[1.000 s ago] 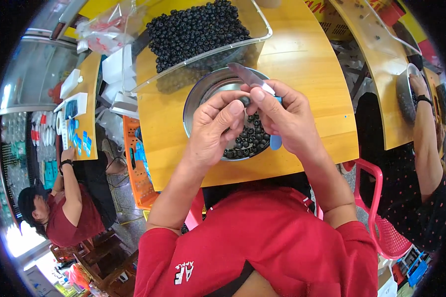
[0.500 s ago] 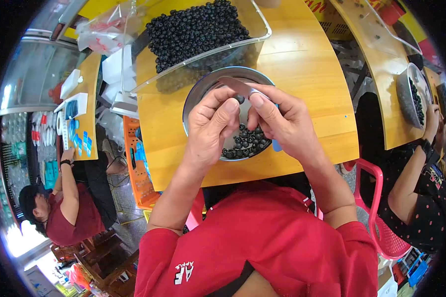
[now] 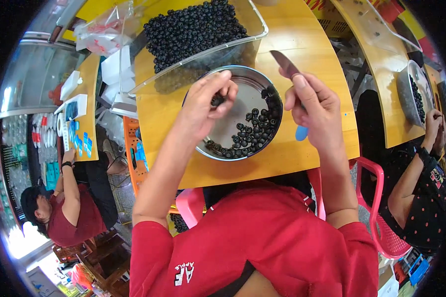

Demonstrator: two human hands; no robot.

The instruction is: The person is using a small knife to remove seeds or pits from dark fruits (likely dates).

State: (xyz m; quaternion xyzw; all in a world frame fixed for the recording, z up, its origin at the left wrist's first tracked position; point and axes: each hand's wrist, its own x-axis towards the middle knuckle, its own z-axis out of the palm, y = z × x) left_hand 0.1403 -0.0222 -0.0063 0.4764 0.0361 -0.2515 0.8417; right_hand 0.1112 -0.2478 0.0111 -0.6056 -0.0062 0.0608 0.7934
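Observation:
My left hand (image 3: 208, 106) is raised over the left side of a round metal bowl (image 3: 244, 100), its fingers curled round one or more small dark berries (image 3: 217, 100). To the right of the bowl, my right hand (image 3: 316, 106) grips a small knife (image 3: 286, 63). The blade points up and to the left, and its blue handle end shows below the palm. Loose dark round berries (image 3: 252, 131), which look like blueberries, lie along the right and near side of the bowl. Some brownish bits sit near its lower left edge.
Beyond the bowl, a clear plastic bin (image 3: 218, 49) holds many of the same berries. All rest on a wooden table (image 3: 302, 44). An orange crate (image 3: 134, 148) stands at left. Co-workers sit on both sides; the right one's hand is by another bowl (image 3: 409, 99).
My hands, earlier together over the bowl with a berry at the knife, have moved apart. The left went left with its fingers curled; the right carried the knife right, uncovering the bowl.

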